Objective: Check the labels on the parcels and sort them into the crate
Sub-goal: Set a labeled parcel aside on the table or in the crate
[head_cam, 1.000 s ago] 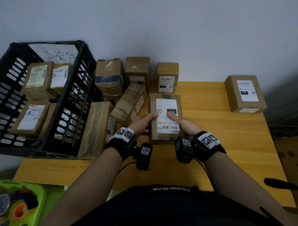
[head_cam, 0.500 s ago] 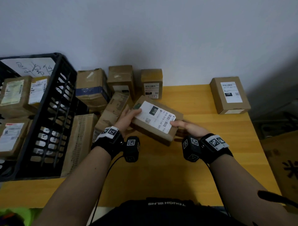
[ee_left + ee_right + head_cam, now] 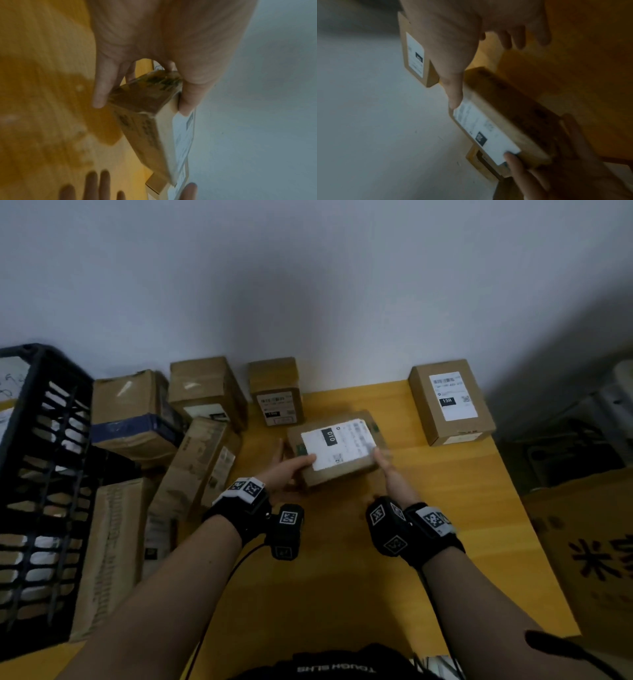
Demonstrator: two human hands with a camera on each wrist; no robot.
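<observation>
I am holding the parcel (image 3: pixel 337 448) label-up above the table (image 3: pixel 342 594), my left hand (image 3: pixel 291 470) gripping one end, my right hand (image 3: pixel 385 470) pinching the other; with my right-hand pinch this shallow, it risks slipping before reaching the crate (image 3: pixel 41 474) beyond my left hand.

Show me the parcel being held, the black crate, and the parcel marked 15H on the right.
held parcel (image 3: pixel 337 445): head view, on its white label.
black crate (image 3: pixel 32 392): head view, on its rim.
15H parcel (image 3: pixel 452 395): head view, on its label.
</observation>
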